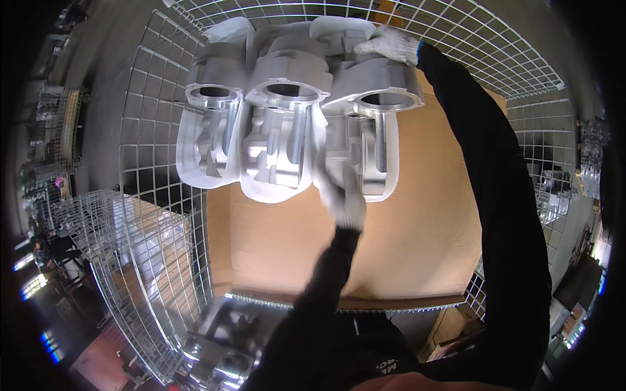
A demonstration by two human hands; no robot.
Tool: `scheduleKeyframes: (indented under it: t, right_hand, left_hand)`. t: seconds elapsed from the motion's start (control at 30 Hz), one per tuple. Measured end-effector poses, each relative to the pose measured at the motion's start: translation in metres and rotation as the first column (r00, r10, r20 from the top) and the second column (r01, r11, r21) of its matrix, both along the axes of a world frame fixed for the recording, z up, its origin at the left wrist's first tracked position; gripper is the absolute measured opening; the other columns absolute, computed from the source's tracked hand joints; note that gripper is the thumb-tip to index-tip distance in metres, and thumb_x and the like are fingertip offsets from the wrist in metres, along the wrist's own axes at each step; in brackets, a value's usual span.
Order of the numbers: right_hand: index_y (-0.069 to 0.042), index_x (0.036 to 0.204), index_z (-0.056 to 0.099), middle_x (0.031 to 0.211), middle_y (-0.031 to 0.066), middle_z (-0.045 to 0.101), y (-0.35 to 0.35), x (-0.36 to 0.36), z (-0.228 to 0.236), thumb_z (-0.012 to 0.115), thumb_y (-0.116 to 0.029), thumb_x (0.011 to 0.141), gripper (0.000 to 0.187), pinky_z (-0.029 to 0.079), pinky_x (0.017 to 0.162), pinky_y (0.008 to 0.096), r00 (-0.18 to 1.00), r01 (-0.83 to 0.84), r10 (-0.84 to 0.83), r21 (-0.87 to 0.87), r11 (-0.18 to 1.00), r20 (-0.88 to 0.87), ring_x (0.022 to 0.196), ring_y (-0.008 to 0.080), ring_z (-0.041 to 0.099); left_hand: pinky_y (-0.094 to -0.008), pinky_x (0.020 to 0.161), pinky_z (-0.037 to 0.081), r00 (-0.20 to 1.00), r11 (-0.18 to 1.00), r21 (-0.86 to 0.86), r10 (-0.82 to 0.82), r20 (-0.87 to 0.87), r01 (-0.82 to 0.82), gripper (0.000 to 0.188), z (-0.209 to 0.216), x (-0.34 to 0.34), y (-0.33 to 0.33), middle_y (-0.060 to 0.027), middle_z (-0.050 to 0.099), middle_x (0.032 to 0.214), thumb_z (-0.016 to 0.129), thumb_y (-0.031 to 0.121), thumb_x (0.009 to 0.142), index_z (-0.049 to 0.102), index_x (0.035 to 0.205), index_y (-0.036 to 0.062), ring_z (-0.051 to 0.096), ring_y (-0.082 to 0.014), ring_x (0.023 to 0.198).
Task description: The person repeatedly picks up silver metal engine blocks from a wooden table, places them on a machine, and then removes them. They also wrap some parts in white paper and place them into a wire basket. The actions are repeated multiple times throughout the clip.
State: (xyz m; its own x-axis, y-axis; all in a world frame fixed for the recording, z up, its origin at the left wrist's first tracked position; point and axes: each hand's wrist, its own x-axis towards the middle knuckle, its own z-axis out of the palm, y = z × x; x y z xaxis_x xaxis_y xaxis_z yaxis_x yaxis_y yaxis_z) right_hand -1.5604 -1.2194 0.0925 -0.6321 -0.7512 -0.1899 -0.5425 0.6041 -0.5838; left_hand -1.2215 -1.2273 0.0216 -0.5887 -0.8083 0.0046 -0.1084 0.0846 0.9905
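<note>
Three grey cast-metal housings, each with a round bored opening, stand side by side at the far end of a wire cage, wrapped partly in white foam sheets (pixel 277 193). At the right end of the row is one housing (pixel 378 81); my right hand (pixel 389 45), in a white knit glove, grips its far part. My left hand (pixel 345 202), gloved alike, is at the near side of this housing, by the foam edge between it and the middle housing (pixel 290 75). Motion blurs its fingers. Leftmost stands the third housing (pixel 215 78).
Brown cardboard (pixel 404 241) lines the cage floor in front of the housings. Wire mesh walls (pixel 156 124) rise around it. Shiny metal parts (pixel 222 358) lie outside at the lower left. Another mesh cage (pixel 124 241) stands to the left.
</note>
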Motion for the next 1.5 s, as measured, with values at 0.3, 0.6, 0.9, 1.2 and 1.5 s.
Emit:
scheduleKeyframes:
  t: [0.3, 0.6, 0.9, 1.2, 1.5]
  right_hand:
    - [0.004, 0.104, 0.071, 0.093, 0.0153, 0.073, -0.004, 0.01, 0.003, 0.075, -0.041, 0.081, 0.05, 0.055, 0.078, 0.0317, 0.984, 0.138, -0.137, -0.001, 0.99, 0.11, 0.081, 0.0207, 0.07]
    - [0.002, 0.111, 0.069, 0.099, 0.0149, 0.071, 0.005, 0.01, -0.002, 0.079, -0.044, 0.076, 0.059, 0.05, 0.085, 0.0321, 0.964, 0.248, -0.244, -0.021, 0.969, 0.109, 0.091, 0.0228, 0.066]
    - [0.005, 0.099, 0.071, 0.093, 0.0185, 0.071, 0.003, 0.023, 0.0, 0.071, -0.047, 0.073, 0.058, 0.052, 0.078, 0.0355, 0.965, 0.261, -0.26, -0.044, 0.964, 0.023, 0.083, 0.026, 0.067]
    - [-0.001, 0.099, 0.074, 0.093, 0.0166, 0.072, 0.004, 0.039, 0.01, 0.072, -0.043, 0.077, 0.047, 0.051, 0.082, 0.0376, 0.965, 0.23, -0.232, -0.029, 0.973, -0.119, 0.084, 0.027, 0.068]
    - [-0.001, 0.12, 0.063, 0.115, 0.0212, 0.067, 0.019, 0.051, 0.001, 0.058, -0.056, 0.087, 0.064, 0.051, 0.092, 0.0393, 0.729, 0.537, -0.605, -0.282, 0.795, -0.319, 0.108, 0.0327, 0.065]
  left_hand:
    - [-0.0362, 0.098, 0.044, 0.947, 0.261, 0.935, 0.275, 0.167, -0.24, 0.096, -0.015, 0.066, 0.062, -0.0141, 0.043, 0.13, 0.076, 0.024, 0.086, 0.006, 0.151, 0.0122, 0.047, -0.0231, 0.117]
    - [-0.0386, 0.1, 0.045, 0.93, 0.504, 0.805, 0.336, 0.151, -0.313, 0.087, -0.045, 0.005, 0.003, -0.0177, 0.04, 0.141, 0.068, 0.002, 0.084, 0.014, 0.152, 0.0132, 0.05, -0.0273, 0.122]
    - [-0.0379, 0.106, 0.04, 0.954, 0.515, 0.817, 0.268, 0.134, -0.26, 0.093, -0.083, 0.008, -0.024, -0.0198, 0.038, 0.145, 0.066, 0.01, 0.087, 0.001, 0.154, 0.006, 0.048, -0.0256, 0.126]
    - [-0.0287, 0.075, 0.053, 0.965, 0.649, 0.714, 0.184, 0.188, -0.263, 0.035, -0.147, 0.018, -0.028, -0.0088, 0.064, 0.106, 0.063, 0.018, 0.096, 0.055, 0.119, -0.0072, 0.065, -0.0167, 0.09]
    - [-0.0279, 0.075, 0.055, 0.998, 0.671, 0.74, 0.004, 0.07, -0.055, 0.058, -0.118, 0.024, -0.04, -0.0071, 0.064, 0.104, 0.07, 0.023, 0.092, 0.041, 0.135, -0.0032, 0.066, -0.0164, 0.09]
